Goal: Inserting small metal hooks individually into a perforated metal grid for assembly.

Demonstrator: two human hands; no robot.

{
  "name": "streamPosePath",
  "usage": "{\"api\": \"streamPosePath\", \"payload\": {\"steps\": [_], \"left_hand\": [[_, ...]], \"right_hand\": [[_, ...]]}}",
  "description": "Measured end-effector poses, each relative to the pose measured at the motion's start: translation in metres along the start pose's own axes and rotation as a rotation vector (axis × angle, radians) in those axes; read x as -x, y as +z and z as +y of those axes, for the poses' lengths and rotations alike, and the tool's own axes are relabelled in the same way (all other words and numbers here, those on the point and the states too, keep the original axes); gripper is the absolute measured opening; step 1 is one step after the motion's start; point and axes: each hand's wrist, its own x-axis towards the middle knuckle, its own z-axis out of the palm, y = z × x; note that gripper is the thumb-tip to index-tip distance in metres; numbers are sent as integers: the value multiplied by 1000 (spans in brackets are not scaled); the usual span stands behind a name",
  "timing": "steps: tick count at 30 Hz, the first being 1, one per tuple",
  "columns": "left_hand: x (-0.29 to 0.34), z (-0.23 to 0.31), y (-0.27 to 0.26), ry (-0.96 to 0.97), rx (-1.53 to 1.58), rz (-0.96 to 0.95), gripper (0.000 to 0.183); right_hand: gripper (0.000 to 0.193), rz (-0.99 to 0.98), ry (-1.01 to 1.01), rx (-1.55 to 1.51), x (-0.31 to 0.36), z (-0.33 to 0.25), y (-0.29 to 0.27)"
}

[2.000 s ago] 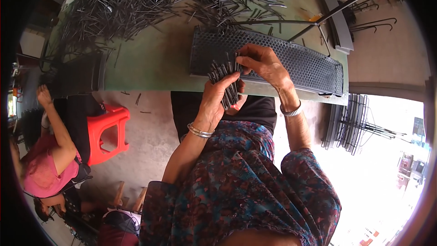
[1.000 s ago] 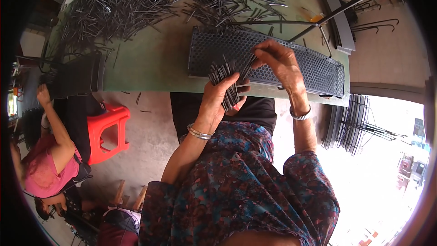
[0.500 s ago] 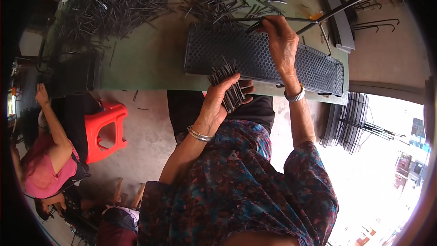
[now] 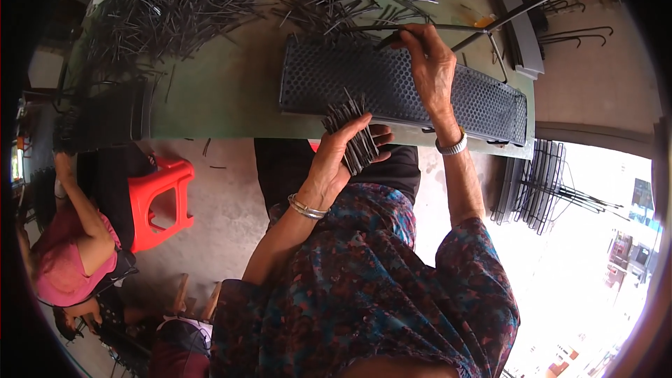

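Observation:
A bundle of thin dark strips (image 4: 360,147) lies across my left hand (image 4: 332,155), held under the thumb with the fingertips sticking out beyond it. It is just off the near edge of a long dark panel full of small round holes (image 4: 336,70). Above that panel, my right hand (image 4: 435,70) is pinched at the far edge. A short dark strip (image 4: 387,40) shows at its fingertips, though its far end merges with the dark panel. Behind the panel, a large loose heap of similar strips (image 4: 210,7) covers the far side of the green table (image 4: 217,98).
Dark metal rods (image 4: 539,7) cross the table's right end, beside a long grey bar (image 4: 514,21). Wire racks (image 4: 546,185) stand right of the table. To the left are a red plastic stool (image 4: 157,199) and a person in pink (image 4: 77,259) working at another dark panel (image 4: 115,112).
My two hands stay almost in place, with small finger movements at the right. The view shifts slightly. At the left, the co-worker's hand drops lower beside their panel.

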Motion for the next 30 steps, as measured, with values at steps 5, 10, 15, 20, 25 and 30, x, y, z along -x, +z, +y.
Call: {"api": "streamPosePath", "payload": {"steps": [5,10,15,20,25,30], "left_hand": [[-1,-2,0,8,-11,-7,16],[0,-2,2,8,-11,-19,17],[1,-2,2,8,-16,-15,18],[3,-2,3,-1,-21,1,20],[2,-3,3,-19,-2,6,20],[3,-5,0,-6,0,7,17]], "right_hand": [[13,-16,-1,30,0,-4,-2],[13,-8,-16,-7,1,2,-1],[13,-24,-5,71,0,-4,-3],[12,-11,-58,119,-1,-4,-5],[12,-11,-61,163,-2,-4,-6],[11,-23,-84,178,-2,-5,-7]]}}
